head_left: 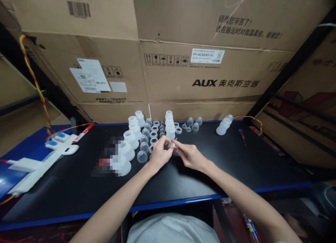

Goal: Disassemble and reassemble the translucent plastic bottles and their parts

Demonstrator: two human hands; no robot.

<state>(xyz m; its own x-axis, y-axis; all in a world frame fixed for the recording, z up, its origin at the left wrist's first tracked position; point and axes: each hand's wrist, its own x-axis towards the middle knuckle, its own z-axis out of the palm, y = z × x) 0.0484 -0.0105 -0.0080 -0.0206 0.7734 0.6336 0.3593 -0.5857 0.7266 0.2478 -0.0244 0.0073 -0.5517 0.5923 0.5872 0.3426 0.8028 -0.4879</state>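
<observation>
Over the middle of the table, my left hand (160,153) pinches a small translucent ring (172,145) between thumb and fingers. From the other side, the fingers of my right hand (191,155) close on the same ring. Whether a smaller piece sits inside it is too small to tell. Just behind my hands stands a row of milky-white bottles (170,131). To their left are rows of clear small parts (162,128), white rings (154,134) and clear domed caps (142,157). Wide milky-white bottle pieces (129,150) line up further left.
Several clear caps (195,126) sit behind my right hand. A capped bottle (224,125) and a screwdriver (242,136) lie further right. Left are a power strip (44,159) and a red-white marker (83,132). Cardboard (168,78) walls the back of the black table (210,180).
</observation>
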